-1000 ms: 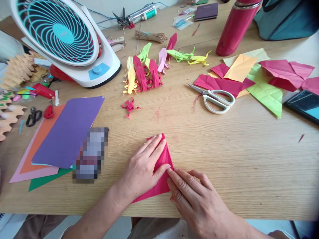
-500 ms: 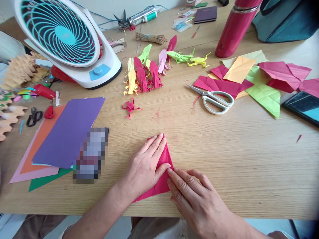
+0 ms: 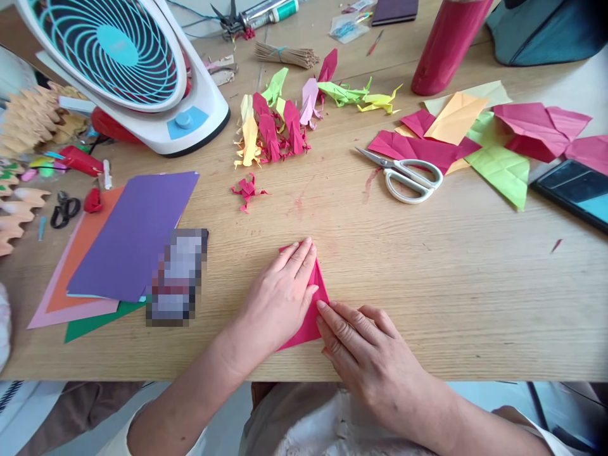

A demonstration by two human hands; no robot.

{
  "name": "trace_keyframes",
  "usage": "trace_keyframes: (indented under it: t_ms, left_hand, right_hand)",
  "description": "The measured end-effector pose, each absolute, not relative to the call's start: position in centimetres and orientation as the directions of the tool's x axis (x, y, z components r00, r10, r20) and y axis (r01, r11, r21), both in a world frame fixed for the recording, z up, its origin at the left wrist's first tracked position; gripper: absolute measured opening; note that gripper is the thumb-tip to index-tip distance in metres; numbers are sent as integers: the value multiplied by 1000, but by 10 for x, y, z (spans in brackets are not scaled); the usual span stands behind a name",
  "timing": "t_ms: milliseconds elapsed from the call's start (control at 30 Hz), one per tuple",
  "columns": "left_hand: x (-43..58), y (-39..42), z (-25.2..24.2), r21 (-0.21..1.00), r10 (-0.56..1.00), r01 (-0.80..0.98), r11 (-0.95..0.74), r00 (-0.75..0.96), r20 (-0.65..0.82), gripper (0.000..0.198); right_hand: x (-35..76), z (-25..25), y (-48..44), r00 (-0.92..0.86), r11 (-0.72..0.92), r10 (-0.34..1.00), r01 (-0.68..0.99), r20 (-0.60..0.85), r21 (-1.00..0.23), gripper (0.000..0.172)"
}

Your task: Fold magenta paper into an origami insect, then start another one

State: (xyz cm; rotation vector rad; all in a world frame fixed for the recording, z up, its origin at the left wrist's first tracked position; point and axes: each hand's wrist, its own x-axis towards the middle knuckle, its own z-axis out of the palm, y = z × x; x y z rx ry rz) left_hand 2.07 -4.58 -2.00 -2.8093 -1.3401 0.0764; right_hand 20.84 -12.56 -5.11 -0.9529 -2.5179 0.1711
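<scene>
A folded sheet of red paper (image 3: pixel 312 324) lies near the table's front edge, partly covered by my hands. My left hand (image 3: pixel 280 291) rests flat on it, open, its fingers stretched toward the paper's upper corner. At the right edge of the sheet is my right hand (image 3: pixel 365 342), with thumb and index fingertip close together on the paper. Its other fingers lie bent beside them. Beyond the sheet sits a small red folded paper figure (image 3: pixel 247 190). White-handled scissors (image 3: pixel 411 177) lie farther off to the right, blades pointing left.
Several folded paper figures (image 3: pixel 270 126) stand behind, near a white fan (image 3: pixel 199 120). Purple paper (image 3: pixel 133 240) tops a stack of coloured sheets at left, beside a blurred phone (image 3: pixel 175 278). Creased papers (image 3: pixel 503 158), a black phone (image 3: pixel 574 190) and a red bottle (image 3: pixel 449 50) occupy the right.
The camera view has shifted slightly. My left thumb has moved up and away from the right fingertips. Both hands stay on the red paper.
</scene>
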Motion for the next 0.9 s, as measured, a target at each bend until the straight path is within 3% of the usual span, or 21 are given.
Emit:
trace_keyframes:
  t_ms: [233,367,500,900]
  left_hand:
    - [41,-57,-39,94,908,905,-415,406,106,44]
    - [37,-60,-45,216,910,884,-415,396,126,45]
    - [33,-59,-44,306,907,855,-420,403,118,45]
    - [31,-60,-46,261,894,857,-445,440,81,53]
  right_hand:
    - [219,-51,-135,-699,798,602,544,386,-259,32]
    - [233,-52,-143,-712,838,546,462,442,-292,32]
    - [241,-54,-148,-681,805,592,477,431,-353,33]
    - [234,-60,-147,-643,752,659,548,391,-366,34]
